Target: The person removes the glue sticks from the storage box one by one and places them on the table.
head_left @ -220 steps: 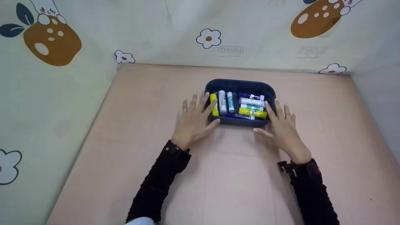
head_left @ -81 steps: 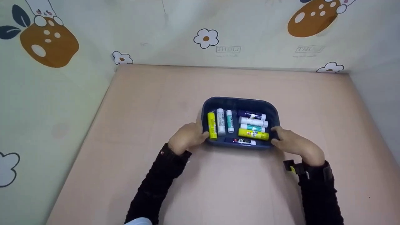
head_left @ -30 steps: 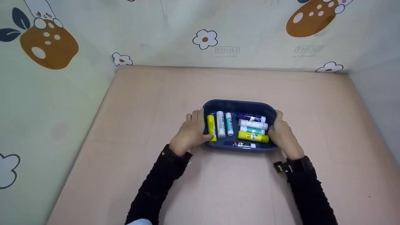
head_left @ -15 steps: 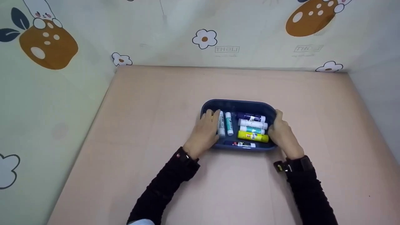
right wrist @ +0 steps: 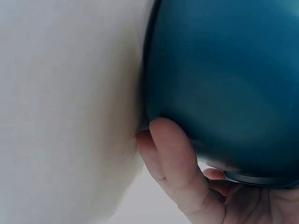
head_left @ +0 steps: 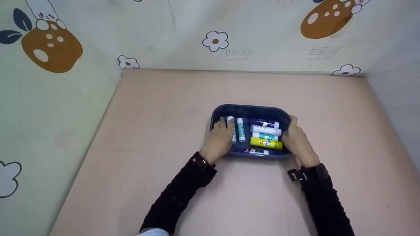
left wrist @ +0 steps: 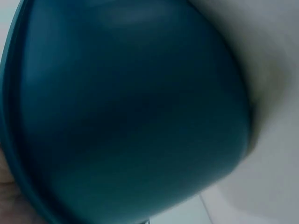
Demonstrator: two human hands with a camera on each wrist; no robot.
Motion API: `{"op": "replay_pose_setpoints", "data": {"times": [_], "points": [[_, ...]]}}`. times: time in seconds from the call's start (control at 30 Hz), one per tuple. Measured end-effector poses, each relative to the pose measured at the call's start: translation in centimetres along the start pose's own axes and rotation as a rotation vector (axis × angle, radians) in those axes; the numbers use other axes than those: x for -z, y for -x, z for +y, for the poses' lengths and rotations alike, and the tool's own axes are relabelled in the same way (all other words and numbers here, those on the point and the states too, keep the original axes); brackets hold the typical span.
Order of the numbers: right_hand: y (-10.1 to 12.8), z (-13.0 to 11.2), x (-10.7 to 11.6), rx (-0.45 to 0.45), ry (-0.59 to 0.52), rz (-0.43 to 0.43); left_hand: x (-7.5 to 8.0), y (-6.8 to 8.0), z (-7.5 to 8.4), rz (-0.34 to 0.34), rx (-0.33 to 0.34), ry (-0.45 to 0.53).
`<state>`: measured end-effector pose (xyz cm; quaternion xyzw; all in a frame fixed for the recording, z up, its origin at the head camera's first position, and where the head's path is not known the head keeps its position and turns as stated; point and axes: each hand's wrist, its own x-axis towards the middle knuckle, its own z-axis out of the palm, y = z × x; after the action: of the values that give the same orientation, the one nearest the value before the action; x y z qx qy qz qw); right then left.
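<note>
A dark blue plastic bin (head_left: 254,156) with rounded corners stands on the table in the head view. Several glue sticks lie in it: an upright-lying teal one (head_left: 241,130), a white one (head_left: 230,118) partly covered, and at the right a crosswise row with a yellow glue stick (head_left: 265,143). My left hand (head_left: 219,139) reaches over the near rim at the left, fingers upon the leftmost sticks; its thumb and the yellow stick beneath are mostly hidden. My right hand (head_left: 298,141) grips the bin's right end, fingers (right wrist: 174,154) curled against the outer wall in the right wrist view.
The pale pink table (head_left: 157,108) runs back to a patterned wall covering (head_left: 177,39) and left to another wall panel (head_left: 49,114). In the left wrist view the bin's outer wall (left wrist: 131,107) fills most of the picture.
The bin came nearer to me earlier, then stayed put. My left hand has left its left rim and moved rightward into it, over the yellow and white sticks. My right hand keeps its hold.
</note>
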<state>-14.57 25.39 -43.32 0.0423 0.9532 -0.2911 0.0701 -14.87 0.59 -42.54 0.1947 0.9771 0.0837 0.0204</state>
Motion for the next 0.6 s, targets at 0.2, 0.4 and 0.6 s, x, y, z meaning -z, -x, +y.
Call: {"op": "replay_pose_setpoints", "data": {"times": [0.2,0.4,0.6], "points": [[-0.05,-0.07,-0.09,-0.004,-0.017,-0.016,0.00,-0.02,0.25,-0.057,0.042,0.009],[-0.05,0.08,-0.02,0.009,-0.022,-0.003,0.07,-0.28,0.27,-0.068,0.061,0.088],[0.07,0.13,0.07,0.011,-0.014,-0.008,0.04,-0.28,0.20,-0.021,0.029,0.152]]}}
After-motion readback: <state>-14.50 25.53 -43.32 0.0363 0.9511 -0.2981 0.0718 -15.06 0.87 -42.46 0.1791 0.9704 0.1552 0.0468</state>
